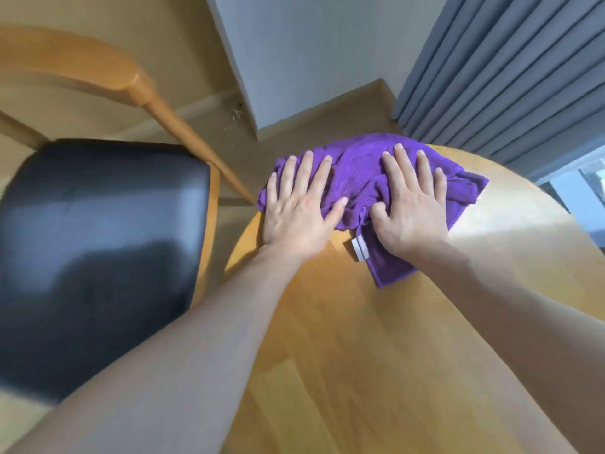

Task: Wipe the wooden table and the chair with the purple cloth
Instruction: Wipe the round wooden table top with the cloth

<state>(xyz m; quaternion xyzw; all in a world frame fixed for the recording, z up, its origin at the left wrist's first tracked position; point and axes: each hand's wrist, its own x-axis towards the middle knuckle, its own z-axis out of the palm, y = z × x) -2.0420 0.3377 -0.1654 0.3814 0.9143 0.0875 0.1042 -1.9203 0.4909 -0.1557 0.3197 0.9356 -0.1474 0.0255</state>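
Round and pale, the wooden table (376,355) fills the lower right of the view, its planks running toward the far edge, with a bright patch of light at about three o'clock on its top. Bunched on the tabletop near the far rim, at roughly twelve o'clock, lies the purple cloth (363,172), one corner trailing back toward six o'clock. A small white label (360,249) is sewn to its near edge; any writing on it is too small to read. The left hand (298,211) presses flat on the cloth's left part, fingers straight and spread, its heel touching the bare wood. The right hand (414,208) lies flat on the right part, fingers extended, thumb tucked against a fold. Neither hand curls round the fabric. Off the table at nine o'clock stands the chair (104,244), its black padded seat in a light wooden frame. Grey curtains (510,70) hang at one o'clock, beside a white wall (311,54).
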